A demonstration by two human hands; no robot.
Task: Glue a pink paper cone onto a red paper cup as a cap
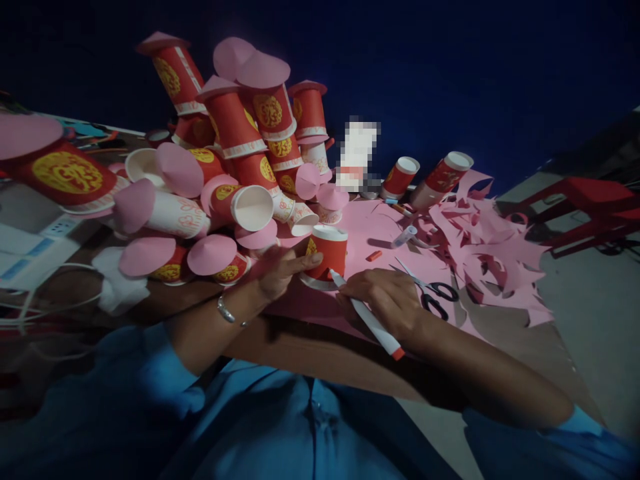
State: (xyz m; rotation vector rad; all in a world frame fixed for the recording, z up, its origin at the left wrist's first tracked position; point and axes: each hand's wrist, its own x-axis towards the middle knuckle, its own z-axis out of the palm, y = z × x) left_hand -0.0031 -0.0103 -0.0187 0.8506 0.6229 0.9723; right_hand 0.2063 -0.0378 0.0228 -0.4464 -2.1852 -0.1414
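Item: one red paper cup [334,250], white end up, just over or on the pink paper [357,223] near the front of the tabletop [300,340]. We judge it light, thin-walled and easily dented.
Left grip [277,272]: digits narrowed on the cup's left side, holding it. We would keep this hold low, near the lower edge, where the wall is likely stiffest, and press lightly.
Right grip [387,297]: closed around a white marker [373,323], tip at the cup's front. We rate the marker rigid, light and smooth, best pinched close to the tip. Hard pressure could cave the wall or skid the cup.
Adjacent: black-handled scissors [434,293], right of the right grip.
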